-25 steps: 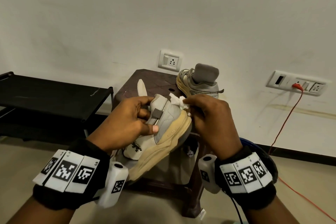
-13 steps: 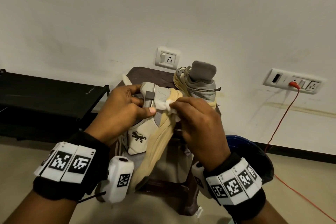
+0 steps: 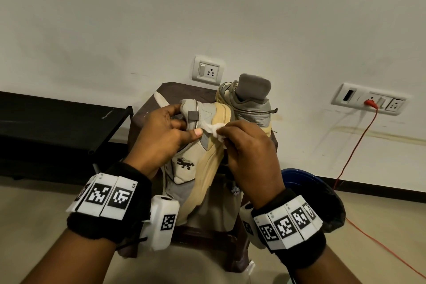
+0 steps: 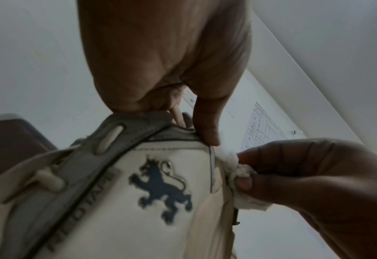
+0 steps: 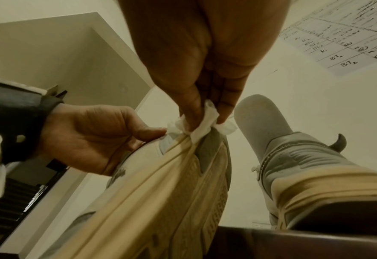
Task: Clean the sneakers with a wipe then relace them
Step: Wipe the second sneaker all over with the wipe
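Observation:
A cream and grey sneaker [image 3: 184,168] with a dark lion logo [image 4: 161,187] is held heel-up over the brown stool [image 3: 175,92]. My left hand [image 3: 166,136] grips its heel collar, thumb on the outer side. My right hand [image 3: 249,152] pinches a crumpled white wipe [image 3: 215,128] and presses it against the heel just above the tan sole [image 5: 161,192]. The wipe [image 5: 203,121] sits between thumb and fingers. The second sneaker [image 3: 249,101] stands upright on the stool behind, its grey tongue raised.
A black low shelf [image 3: 57,122] runs along the left wall. A blue bin with a dark liner [image 3: 315,191] sits at the right of the stool. A red cable [image 3: 355,145] hangs from a wall socket and trails across the floor.
The sneaker has tipped from lying sideways to heel-up. My right hand with the wipe slid from the top edge of the heel down onto its side.

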`<act>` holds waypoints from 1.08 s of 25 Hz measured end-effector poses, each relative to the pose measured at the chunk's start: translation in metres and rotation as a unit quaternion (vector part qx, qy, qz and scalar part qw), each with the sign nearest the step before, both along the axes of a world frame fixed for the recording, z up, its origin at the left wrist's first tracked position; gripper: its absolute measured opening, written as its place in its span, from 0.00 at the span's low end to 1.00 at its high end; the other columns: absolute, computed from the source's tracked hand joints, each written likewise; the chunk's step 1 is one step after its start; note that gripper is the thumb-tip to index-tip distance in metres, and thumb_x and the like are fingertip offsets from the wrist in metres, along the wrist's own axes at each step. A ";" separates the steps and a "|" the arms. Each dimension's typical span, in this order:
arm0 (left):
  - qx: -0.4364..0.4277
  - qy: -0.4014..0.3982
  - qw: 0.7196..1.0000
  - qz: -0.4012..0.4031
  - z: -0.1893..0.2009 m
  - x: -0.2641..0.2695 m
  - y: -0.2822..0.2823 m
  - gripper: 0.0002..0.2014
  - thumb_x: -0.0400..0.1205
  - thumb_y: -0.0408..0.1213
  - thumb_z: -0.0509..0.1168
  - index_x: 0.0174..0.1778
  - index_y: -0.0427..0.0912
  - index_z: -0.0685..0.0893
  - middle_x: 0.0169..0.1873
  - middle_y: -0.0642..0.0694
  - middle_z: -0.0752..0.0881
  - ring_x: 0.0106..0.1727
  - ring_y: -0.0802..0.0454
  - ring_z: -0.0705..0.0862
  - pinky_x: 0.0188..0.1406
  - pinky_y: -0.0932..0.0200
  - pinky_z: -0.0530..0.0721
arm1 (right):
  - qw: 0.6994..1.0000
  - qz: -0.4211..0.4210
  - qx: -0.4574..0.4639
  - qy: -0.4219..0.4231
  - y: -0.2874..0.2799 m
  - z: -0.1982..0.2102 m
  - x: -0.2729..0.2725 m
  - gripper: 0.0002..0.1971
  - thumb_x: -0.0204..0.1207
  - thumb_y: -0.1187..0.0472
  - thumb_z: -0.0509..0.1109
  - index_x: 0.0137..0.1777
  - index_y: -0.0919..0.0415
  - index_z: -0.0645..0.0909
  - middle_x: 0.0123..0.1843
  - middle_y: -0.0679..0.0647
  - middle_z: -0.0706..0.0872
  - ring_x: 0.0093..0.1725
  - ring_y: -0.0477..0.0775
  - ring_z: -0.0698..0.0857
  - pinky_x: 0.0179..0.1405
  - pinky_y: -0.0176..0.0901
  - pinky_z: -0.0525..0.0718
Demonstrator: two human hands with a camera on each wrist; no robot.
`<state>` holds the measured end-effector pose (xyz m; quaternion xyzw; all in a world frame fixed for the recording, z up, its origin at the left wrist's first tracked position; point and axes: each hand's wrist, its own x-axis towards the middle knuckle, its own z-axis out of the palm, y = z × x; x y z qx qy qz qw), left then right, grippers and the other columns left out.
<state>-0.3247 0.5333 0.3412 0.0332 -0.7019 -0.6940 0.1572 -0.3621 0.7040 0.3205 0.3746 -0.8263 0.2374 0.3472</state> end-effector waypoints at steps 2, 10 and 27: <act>-0.048 0.025 0.999 0.010 -0.002 -0.001 0.003 0.19 0.72 0.28 0.74 0.58 0.47 0.84 0.42 0.51 0.93 0.45 0.58 0.91 0.46 0.63 0.89 | 1.000 -0.012 -0.024 -0.007 0.002 0.002 -0.004 0.10 0.70 0.69 0.74 0.52 0.64 0.87 0.49 0.59 0.88 0.48 0.57 0.85 0.46 0.46 0.86; -0.479 0.063 0.860 0.163 -0.011 -0.002 0.011 0.21 0.80 0.57 0.61 0.63 0.47 0.78 0.53 0.47 0.86 0.56 0.49 0.81 0.55 0.48 0.80 | 0.998 -0.030 -0.058 -0.001 -0.002 0.006 -0.005 0.11 0.72 0.66 0.74 0.55 0.64 0.86 0.50 0.59 0.88 0.48 0.56 0.86 0.46 0.41 0.82; -0.159 0.021 0.987 -0.028 -0.010 0.010 -0.009 0.13 0.84 0.34 0.63 0.62 0.51 0.82 0.54 0.60 0.87 0.56 0.65 0.85 0.61 0.61 0.82 | 0.990 0.065 0.127 -0.019 0.002 -0.018 0.016 0.15 0.66 0.69 0.77 0.54 0.60 0.87 0.50 0.54 0.89 0.47 0.54 0.87 0.45 0.46 0.88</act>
